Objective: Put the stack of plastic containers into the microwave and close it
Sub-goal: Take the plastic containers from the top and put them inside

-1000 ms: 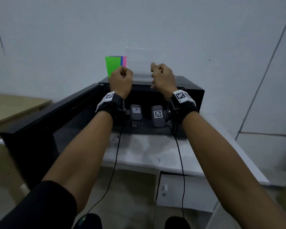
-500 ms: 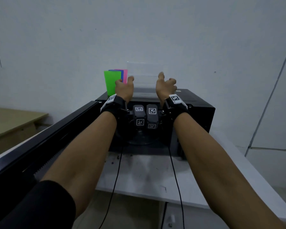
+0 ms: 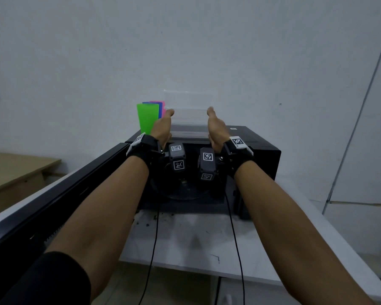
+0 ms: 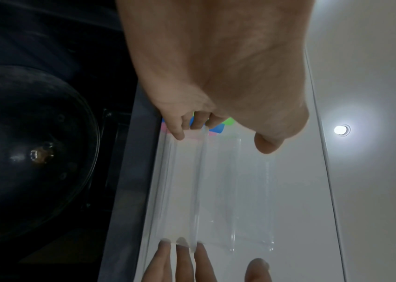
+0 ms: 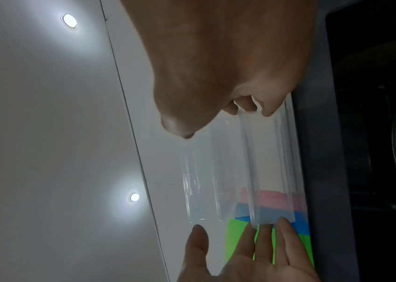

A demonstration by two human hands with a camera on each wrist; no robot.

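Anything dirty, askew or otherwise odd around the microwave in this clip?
Dark crumbs and smudges litter the white counter just in front of the open microwave. The stack of clear containers sits square on its top, both hands flanking it.

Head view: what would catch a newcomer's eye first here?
Two bare arms reach for a clear stack of plastic containers on top of the black microwave, left hand and right hand flanking it. Bright green, blue and pink cups stand left of it.
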